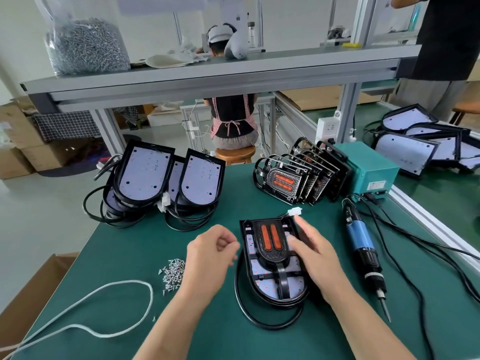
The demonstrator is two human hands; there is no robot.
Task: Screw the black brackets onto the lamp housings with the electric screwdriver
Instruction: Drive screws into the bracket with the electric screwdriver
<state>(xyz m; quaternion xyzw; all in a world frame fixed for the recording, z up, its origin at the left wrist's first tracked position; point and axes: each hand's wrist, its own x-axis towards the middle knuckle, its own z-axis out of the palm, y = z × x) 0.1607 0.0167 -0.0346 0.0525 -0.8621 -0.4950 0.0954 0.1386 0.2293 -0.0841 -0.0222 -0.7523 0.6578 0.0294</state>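
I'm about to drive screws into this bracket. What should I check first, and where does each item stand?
1. Black bracket lying on lamp housing: ok.
2. Right hand resting on bracket to steady it: ok.
3. Screw held in left hand: cannot tell.
4. Electric screwdriver in hand: not ok, it lies on the mat at right.
5. Loose screws near left hand: ok.

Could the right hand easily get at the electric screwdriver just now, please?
Probably yes: the right hand rests on the lamp housing, and the electric screwdriver lies just beside it on bare mat.
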